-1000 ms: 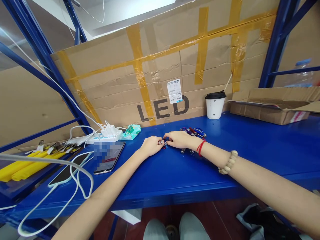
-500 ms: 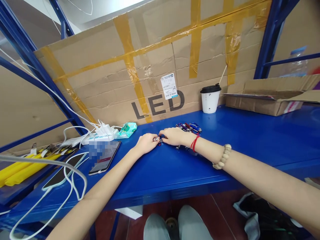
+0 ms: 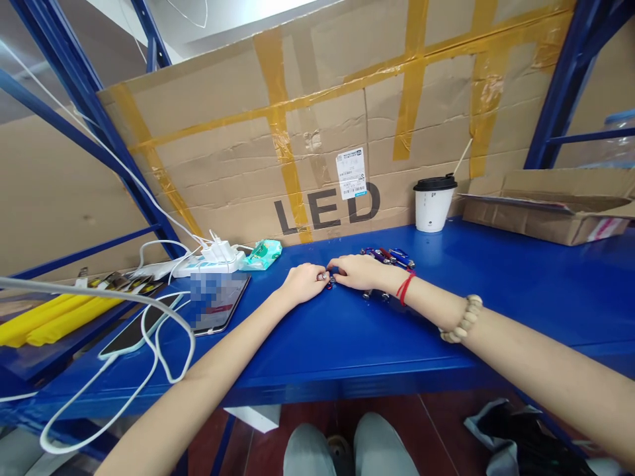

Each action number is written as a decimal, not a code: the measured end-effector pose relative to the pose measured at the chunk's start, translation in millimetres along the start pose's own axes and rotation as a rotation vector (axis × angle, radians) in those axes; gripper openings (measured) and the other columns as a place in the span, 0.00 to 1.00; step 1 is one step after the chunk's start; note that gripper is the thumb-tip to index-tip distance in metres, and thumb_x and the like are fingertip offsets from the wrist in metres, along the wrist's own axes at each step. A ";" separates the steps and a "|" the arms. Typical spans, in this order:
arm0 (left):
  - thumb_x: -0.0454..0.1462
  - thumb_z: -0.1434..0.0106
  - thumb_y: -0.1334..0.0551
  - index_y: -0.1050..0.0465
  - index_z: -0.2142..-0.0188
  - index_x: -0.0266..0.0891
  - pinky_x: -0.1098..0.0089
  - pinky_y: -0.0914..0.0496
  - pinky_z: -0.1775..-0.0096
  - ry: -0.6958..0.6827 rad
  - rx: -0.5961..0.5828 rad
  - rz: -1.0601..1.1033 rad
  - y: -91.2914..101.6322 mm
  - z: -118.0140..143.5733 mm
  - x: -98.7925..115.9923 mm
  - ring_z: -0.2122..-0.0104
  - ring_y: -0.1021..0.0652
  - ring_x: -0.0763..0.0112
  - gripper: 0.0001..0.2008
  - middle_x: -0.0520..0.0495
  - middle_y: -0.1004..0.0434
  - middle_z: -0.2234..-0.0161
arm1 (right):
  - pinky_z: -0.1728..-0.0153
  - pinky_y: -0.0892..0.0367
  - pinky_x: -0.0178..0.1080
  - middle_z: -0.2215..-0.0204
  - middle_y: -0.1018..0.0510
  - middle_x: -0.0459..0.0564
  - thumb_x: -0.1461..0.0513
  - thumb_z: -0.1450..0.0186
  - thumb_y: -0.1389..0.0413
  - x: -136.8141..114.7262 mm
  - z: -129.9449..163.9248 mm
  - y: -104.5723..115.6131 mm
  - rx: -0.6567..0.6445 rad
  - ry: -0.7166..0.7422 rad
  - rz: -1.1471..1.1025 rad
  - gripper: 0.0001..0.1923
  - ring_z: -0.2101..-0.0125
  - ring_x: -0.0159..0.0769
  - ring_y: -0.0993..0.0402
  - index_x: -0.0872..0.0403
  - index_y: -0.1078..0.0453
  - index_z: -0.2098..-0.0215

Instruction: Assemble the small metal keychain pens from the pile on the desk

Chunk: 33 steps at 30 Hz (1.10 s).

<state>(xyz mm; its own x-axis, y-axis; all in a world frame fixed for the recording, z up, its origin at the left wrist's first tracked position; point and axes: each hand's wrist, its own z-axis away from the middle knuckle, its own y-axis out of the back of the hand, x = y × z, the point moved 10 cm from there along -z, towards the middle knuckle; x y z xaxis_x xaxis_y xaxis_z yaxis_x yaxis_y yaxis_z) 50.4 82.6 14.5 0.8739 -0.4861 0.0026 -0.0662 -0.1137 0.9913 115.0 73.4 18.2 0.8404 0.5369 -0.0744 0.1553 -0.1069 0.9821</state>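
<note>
Left hand [image 3: 303,283] and right hand [image 3: 359,272] resting knuckles-up on the blue surface [image 3: 496,284], fingertips meeting over one small metal piece [image 3: 327,282]. Both curled shut around it, pinching from opposite ends, probably so that each end can be steadied or turned against the other. Wrists laid flat on the surface, likely for a firm rest during fine work.

The piece itself mostly hidden by fingers: a short, shiny silver bit with a dark or reddish spot, too small for its exact shape to be told. Held low, just above or on the surface.

Just behind and right of the piece, a small heap [image 3: 387,255] of similar items in blue, red and silver, close to the right wrist, within easy reach. A red string [image 3: 404,289] and a bead bracelet [image 3: 464,319] on that same arm.

Left of the piece, a phone [image 3: 221,304] lying flat; further left a second phone [image 3: 133,330] with a white cable [image 3: 163,357] looping off it. Behind and left of the piece, a power strip [image 3: 211,263] and a green packet [image 3: 264,254]. Far behind and right of the piece, a lidded cup [image 3: 434,205] against the taped cardboard [image 3: 317,145], with an open box [image 3: 546,208] beyond.
</note>
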 end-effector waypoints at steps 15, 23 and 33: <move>0.37 0.41 0.51 0.28 0.70 0.42 0.71 0.35 0.65 0.001 0.000 0.015 0.1 0.1 -0.5 0.62 0.25 0.64 0.13 0.47 0.22 0.65 | 0.68 0.37 0.37 0.58 0.23 0.50 0.57 0.36 0.55 3.6 -2.5 -2.2 0.004 -0.015 -0.020 0.17 0.61 0.41 0.26 0.50 0.33 0.52; 0.37 0.41 0.51 0.29 0.71 0.42 0.71 0.37 0.68 -0.014 0.005 0.021 0.6 0.4 0.2 0.63 0.25 0.64 0.12 0.47 0.23 0.66 | 0.67 0.36 0.37 0.55 0.24 0.50 0.58 0.37 0.55 2.1 -2.1 -1.7 0.006 -0.003 -0.017 0.17 0.58 0.42 0.27 0.50 0.33 0.53; 0.37 0.41 0.51 0.29 0.71 0.41 0.72 0.36 0.67 -0.009 -0.004 0.015 1.0 1.5 1.3 0.62 0.25 0.64 0.12 0.47 0.22 0.65 | 0.66 0.36 0.37 0.56 0.24 0.51 0.58 0.36 0.55 1.8 -1.3 -0.6 0.009 -0.010 -0.011 0.16 0.59 0.41 0.26 0.50 0.33 0.53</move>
<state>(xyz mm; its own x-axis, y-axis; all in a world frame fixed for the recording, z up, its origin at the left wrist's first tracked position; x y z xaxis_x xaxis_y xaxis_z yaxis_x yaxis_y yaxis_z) 50.8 80.6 15.3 0.8687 -0.4951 0.0161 -0.0772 -0.1032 0.9917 115.8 75.5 17.8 0.8439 0.5293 -0.0873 0.1695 -0.1087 0.9795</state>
